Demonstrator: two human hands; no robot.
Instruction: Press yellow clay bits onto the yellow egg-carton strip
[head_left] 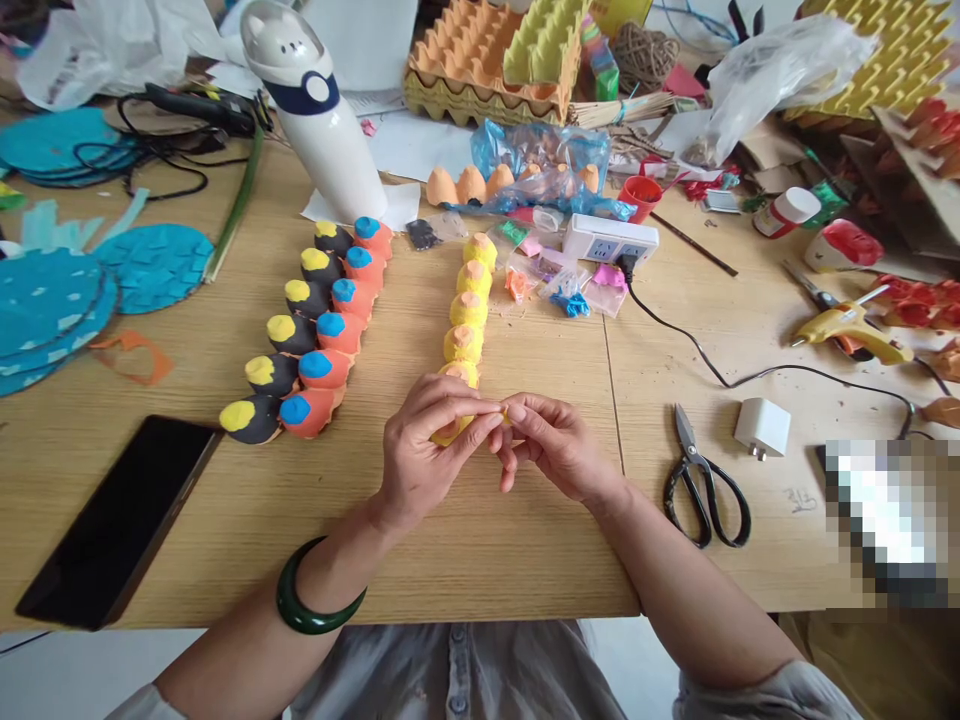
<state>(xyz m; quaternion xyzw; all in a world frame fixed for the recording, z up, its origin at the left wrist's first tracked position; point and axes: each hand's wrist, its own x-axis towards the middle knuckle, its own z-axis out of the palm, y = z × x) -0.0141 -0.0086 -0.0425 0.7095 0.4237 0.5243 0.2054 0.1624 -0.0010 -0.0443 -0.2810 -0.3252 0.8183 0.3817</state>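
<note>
My left hand [433,438] and my right hand [553,440] meet at the fingertips over the near end of a yellow-coated strip of egg-carton cups [463,343]. Both are closed in a pinch, with a tiny bit of yellow modelling clay [505,415] showing between them. The cups' tips are bare and orange, and my hands hide the nearest ones. To the left lies a double row of cups: black ones with yellow caps [271,372] beside orange-red ones with blue caps [324,368].
Small bags of coloured clay [570,300] lie near a white power strip [611,240]. Scissors [705,480], a white charger [763,427] and a glue gun [855,332] are on the right. A phone [120,520] rests at left; a white bottle [322,120] stands behind.
</note>
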